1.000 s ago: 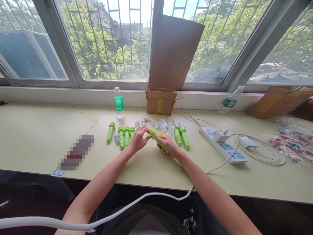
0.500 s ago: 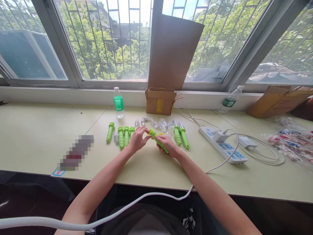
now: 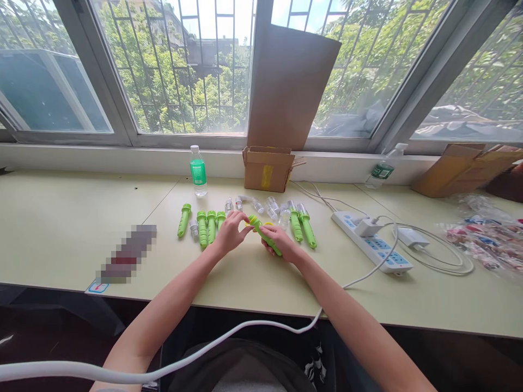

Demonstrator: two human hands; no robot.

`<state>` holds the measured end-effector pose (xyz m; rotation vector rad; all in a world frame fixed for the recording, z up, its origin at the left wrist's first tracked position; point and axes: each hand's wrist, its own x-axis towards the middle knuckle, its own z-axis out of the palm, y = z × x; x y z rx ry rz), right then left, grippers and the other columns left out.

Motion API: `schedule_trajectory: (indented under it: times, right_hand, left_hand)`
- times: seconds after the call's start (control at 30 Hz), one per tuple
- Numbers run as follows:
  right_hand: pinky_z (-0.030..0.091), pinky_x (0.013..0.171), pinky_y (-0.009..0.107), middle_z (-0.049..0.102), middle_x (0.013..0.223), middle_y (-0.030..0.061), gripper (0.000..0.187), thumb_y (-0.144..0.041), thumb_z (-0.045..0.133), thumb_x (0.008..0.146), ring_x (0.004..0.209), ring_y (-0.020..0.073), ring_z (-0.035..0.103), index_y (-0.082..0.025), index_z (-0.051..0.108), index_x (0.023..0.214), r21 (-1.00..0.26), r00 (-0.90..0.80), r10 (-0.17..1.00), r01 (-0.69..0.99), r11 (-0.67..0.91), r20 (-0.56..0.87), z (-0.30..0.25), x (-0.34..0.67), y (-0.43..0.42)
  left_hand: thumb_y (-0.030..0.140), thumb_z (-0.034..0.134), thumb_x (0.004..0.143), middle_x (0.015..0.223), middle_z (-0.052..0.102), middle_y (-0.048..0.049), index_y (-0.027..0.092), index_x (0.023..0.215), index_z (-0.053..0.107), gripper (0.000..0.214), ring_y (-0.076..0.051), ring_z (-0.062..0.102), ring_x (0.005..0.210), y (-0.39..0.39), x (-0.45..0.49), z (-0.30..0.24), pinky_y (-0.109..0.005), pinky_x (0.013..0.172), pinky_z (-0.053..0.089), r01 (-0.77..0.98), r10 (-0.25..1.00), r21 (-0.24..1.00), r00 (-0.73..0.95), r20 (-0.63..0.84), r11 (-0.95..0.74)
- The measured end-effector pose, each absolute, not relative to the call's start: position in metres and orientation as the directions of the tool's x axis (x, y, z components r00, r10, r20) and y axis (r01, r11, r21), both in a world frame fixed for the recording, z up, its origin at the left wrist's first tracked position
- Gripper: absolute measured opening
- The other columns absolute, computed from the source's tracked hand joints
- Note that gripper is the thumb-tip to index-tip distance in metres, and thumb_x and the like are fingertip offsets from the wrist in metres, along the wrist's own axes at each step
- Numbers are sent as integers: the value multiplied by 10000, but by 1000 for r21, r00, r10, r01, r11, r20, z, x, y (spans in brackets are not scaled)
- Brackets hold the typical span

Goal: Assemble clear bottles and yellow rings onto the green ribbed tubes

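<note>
My right hand [image 3: 284, 243] is closed around a green ribbed plastic handle [image 3: 267, 237], which tilts with its wider head up and to the left. At that head, my left hand [image 3: 232, 233] pinches with thumb and fingertips. Something yellow shows by the left fingertips, too small to make out. Left of my hands lie several similar green handles [image 3: 201, 228], one partly hidden behind the left hand. To the right rest two green handles with clear tops [image 3: 307, 226]. Clear plastic pieces [image 3: 272, 207] lie just beyond my hands.
A water bottle [image 3: 198, 173] and a small cardboard box [image 3: 267, 173] stand at the back. On the right are a power strip [image 3: 371, 242] with cables, plastic bags [image 3: 486, 239] and another carton [image 3: 457, 169]. A white cable [image 3: 245, 325] crosses in front of me.
</note>
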<state>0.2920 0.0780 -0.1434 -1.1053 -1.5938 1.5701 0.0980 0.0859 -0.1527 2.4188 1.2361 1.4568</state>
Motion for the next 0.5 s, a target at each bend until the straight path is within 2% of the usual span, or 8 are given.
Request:
schedule_trajectory:
  times: [0.5]
  right_hand:
    - [271, 341, 210, 492, 500, -36, 494, -625, 529, 759, 371, 90, 400, -175, 597, 951, -987, -448, 881, 114, -114, -153, -144, 293, 79]
  left_hand:
    - [299, 636, 810, 894, 617, -41, 197, 845, 559, 133, -202, 562, 910, 85, 99, -150, -377, 811, 482, 580, 646, 428, 236, 726, -693]
